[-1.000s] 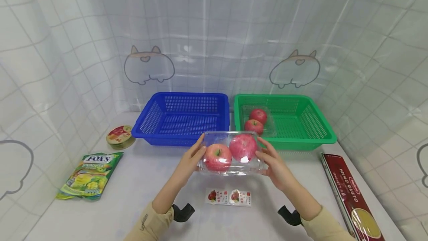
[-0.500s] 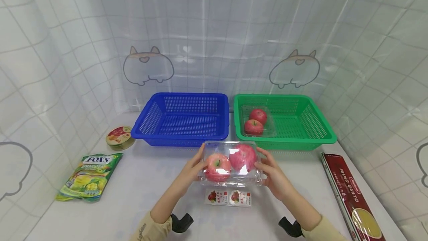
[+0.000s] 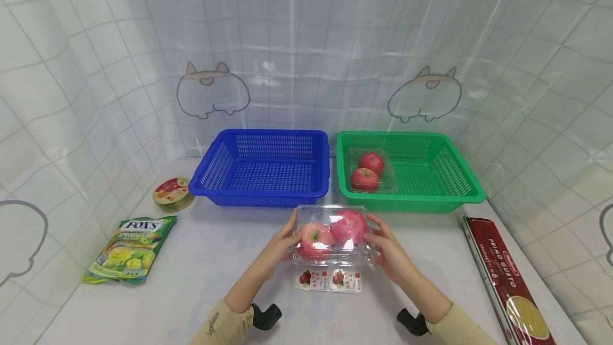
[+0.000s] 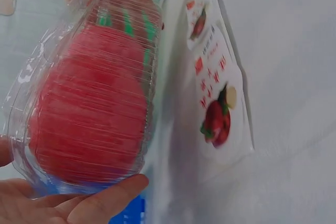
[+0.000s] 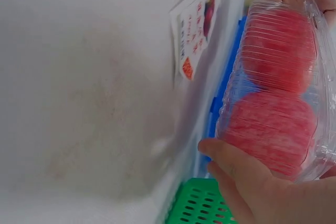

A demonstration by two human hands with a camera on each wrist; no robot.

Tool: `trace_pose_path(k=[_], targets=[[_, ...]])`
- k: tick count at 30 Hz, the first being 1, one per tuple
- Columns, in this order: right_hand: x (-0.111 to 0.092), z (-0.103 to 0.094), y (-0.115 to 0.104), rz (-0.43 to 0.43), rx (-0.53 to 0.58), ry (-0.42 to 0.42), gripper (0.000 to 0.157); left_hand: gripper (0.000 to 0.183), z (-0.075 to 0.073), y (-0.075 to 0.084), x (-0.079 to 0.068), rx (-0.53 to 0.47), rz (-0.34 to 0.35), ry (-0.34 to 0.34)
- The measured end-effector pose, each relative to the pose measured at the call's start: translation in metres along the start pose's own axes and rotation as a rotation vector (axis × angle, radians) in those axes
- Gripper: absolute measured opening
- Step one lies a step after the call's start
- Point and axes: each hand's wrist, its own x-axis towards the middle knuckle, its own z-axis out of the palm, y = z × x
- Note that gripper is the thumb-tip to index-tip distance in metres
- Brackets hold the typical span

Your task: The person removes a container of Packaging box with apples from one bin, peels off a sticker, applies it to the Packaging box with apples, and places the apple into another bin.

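Note:
Between my two hands is a clear plastic clamshell box (image 3: 333,255) with two red apples inside, a paler one (image 3: 315,239) on the left and a deeper red one (image 3: 349,228) on the right. My left hand (image 3: 274,247) grips its left end, and my right hand (image 3: 394,252) grips the right end. In both wrist views the ribbed side of the box (image 4: 94,114) stands up off the white surface, fingers curled round its ends. Just in front of the box lies a pair of white labels (image 3: 328,279) printed with red fruit, flat on the table.
Behind the box stand a blue basket (image 3: 268,199) and a green basket (image 3: 412,202); the green one holds another clear box of apples (image 3: 371,172). At left are a round tin (image 3: 172,194) and a green FOX'S candy bag (image 3: 131,249). A red spaghetti pack (image 3: 507,281) lies at right.
Both hands have brought the apple box down and toward the front, closer to the labels. The things around it have stayed put, with a slight shift of the head view.

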Motion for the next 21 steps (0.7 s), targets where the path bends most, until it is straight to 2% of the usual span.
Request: trace_pose_path(k=[8,21], targets=[[0.016,0.003,0.005,0.026,-0.001,0.036,0.059,0.064,-0.001,-0.009,0.014,-0.020,-0.011,0.018],[0.025,0.006,0.012,0.045,0.040,0.039,0.061,0.062,-0.002,-0.013,0.022,-0.012,-0.033,0.044]])
